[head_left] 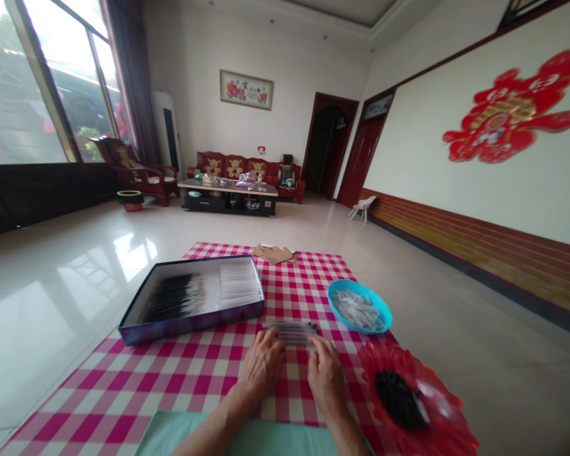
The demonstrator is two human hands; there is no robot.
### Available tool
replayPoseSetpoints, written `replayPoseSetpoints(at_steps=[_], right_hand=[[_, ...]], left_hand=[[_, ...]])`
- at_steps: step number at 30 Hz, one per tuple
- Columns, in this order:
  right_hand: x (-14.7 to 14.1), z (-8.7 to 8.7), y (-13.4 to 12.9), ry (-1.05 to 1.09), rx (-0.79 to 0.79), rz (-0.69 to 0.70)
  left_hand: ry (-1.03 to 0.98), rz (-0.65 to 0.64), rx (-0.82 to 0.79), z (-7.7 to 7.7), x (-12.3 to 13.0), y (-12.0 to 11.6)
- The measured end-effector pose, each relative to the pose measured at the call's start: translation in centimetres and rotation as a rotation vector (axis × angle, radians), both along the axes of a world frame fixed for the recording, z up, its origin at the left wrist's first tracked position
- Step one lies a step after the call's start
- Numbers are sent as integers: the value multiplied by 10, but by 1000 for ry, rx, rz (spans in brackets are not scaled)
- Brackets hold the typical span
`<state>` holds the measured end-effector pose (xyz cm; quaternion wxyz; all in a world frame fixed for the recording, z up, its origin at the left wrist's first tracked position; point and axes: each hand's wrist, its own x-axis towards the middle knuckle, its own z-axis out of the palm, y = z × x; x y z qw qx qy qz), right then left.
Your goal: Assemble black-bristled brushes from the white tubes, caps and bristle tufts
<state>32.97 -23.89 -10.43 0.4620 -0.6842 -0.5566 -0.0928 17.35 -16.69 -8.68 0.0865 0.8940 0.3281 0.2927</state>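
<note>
Slim translucent grey plastic-looking sticks (pixel 291 333) were bunched just ahead of the left hand (pixel 262 362) and right hand (pixel 326 372), fingers curled at either end, grip indiscernible; ends were best evened with light pressure.

The sofa (pixel 224 162), coffee table (pixel 204 202), armchair (pixel 167 183) and framed picture (pixel 246 90) show a home's living room.

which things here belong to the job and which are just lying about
Likely in the job:
- thin translucent sticks
- dark blue rectangular box
- round turquoise bowl
- red flower-shaped bowl

Seemingly just lying about:
- flat brown pieces
- small pale chair
</note>
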Motion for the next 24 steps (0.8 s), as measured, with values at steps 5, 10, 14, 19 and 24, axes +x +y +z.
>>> replayPoseSetpoints(at_steps=[5,10,14,19,24], right_hand=[[13,-3,-3,-69,-89,30],[10,7,-2,-208,-166,24],[7,13,-5,-224,-203,19],[10,5,-4,-195,-131,-18],[15,-3,-1,-58,-73,6]], left_hand=[[-31,-17,-27,1,-2,0],[-59,-8,-35,0,-1,1],[-37,2,-53,1,-1,1],[-55,-5,-36,1,-2,2],[-122,24,56,-1,-5,4]])
